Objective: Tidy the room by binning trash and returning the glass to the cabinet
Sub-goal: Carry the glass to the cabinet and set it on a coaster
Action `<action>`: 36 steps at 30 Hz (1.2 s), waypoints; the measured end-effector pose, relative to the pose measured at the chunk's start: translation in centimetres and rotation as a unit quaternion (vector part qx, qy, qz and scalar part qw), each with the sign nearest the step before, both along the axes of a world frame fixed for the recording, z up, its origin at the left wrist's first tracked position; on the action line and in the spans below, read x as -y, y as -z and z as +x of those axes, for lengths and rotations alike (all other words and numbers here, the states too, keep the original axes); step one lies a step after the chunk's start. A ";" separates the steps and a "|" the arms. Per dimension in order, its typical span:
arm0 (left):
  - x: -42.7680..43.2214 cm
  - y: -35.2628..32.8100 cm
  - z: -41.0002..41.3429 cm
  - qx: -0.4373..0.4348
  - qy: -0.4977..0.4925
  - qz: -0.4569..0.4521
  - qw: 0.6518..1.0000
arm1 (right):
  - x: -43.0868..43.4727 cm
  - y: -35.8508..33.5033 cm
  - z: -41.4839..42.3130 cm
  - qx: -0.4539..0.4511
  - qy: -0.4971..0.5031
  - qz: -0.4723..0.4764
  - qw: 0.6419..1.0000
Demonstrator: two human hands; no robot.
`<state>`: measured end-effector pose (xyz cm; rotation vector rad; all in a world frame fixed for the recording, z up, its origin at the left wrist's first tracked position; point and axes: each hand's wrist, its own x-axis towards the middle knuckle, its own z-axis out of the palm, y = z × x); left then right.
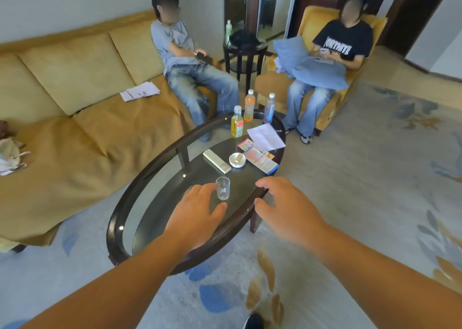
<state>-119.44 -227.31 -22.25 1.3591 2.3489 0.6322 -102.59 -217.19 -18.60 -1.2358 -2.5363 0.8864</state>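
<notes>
You are going for the glass (222, 188) on the tabletop (117, 216): your left hand (197, 211) is wide open right beside it, so next close round it and lift.

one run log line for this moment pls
phase: reach for glass | left hand: open, fingers close beside glass, no grip | right hand: open, above table edge | glass: upright on table
</notes>
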 end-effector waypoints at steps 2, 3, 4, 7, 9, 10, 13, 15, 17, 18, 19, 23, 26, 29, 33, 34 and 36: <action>-2.8 1.2 -1.4 0.008 -0.011 -0.011 1.000 | -3.0 1.2 -1.5 0.015 -0.008 -0.009 1.000; -4.0 1.8 -2.1 0.015 -0.016 -0.018 1.000 | -4.2 1.7 -2.2 0.022 -0.011 -0.015 1.000; -5.2 2.3 -2.7 0.023 -0.019 -0.025 0.999 | -5.4 2.3 -3.0 0.029 -0.013 -0.024 0.999; -7.9 4.3 -4.7 0.036 -0.018 -0.038 0.998 | -8.4 4.2 -5.0 0.046 -0.017 -0.042 0.998; -9.6 5.7 -6.3 0.045 -0.016 -0.044 0.998 | -10.1 5.7 -6.4 0.056 -0.013 -0.056 0.997; -10.4 6.4 -7.1 0.052 -0.016 -0.049 0.997 | -10.8 6.4 -7.0 0.060 -0.011 -0.063 0.996; -12.7 8.9 -9.5 0.076 -0.005 -0.072 0.994 | -12.7 8.6 -8.9 0.067 0.008 -0.076 0.995; -14.1 10.5 -11.2 0.092 0.012 -0.089 0.992 | -13.7 9.9 -9.9 0.069 0.028 -0.081 0.994; -15.7 12.4 -12.8 0.102 0.027 -0.101 0.989 | -14.8 11.3 -10.9 0.068 0.043 -0.086 0.993; -16.4 13.3 -13.7 0.104 0.031 -0.109 0.988 | -15.3 12.1 -11.4 0.065 0.051 -0.092 0.992; -17.1 14.2 -14.4 0.103 0.035 -0.117 0.987 | -15.9 12.9 -11.9 0.059 0.061 -0.100 0.991; -19.2 17.9 -16.6 0.111 0.045 -0.149 0.982 | -17.9 16.3 -13.5 0.051 0.082 -0.135 0.986; -20.1 21.5 -17.5 0.127 0.039 -0.170 0.976 | -19.1 19.2 -14.0 0.045 0.091 -0.150 0.983; -20.5 25.5 -17.8 0.157 0.025 -0.183 0.970 | -19.8 22.2 -14.2 0.059 0.083 -0.152 0.983; -20.9 29.9 -17.8 0.179 0.013 -0.187 0.966 | -20.4 25.5 -14.1 0.068 0.086 -0.168 0.980; -21.0 30.9 -17.8 0.178 0.012 -0.187 0.966 | -20.6 26.3 -14.2 0.068 0.088 -0.170 0.979; -21.3 32.8 -17.9 0.187 0.004 -0.181 0.965 | -20.8 27.7 -14.3 0.066 0.095 -0.173 0.978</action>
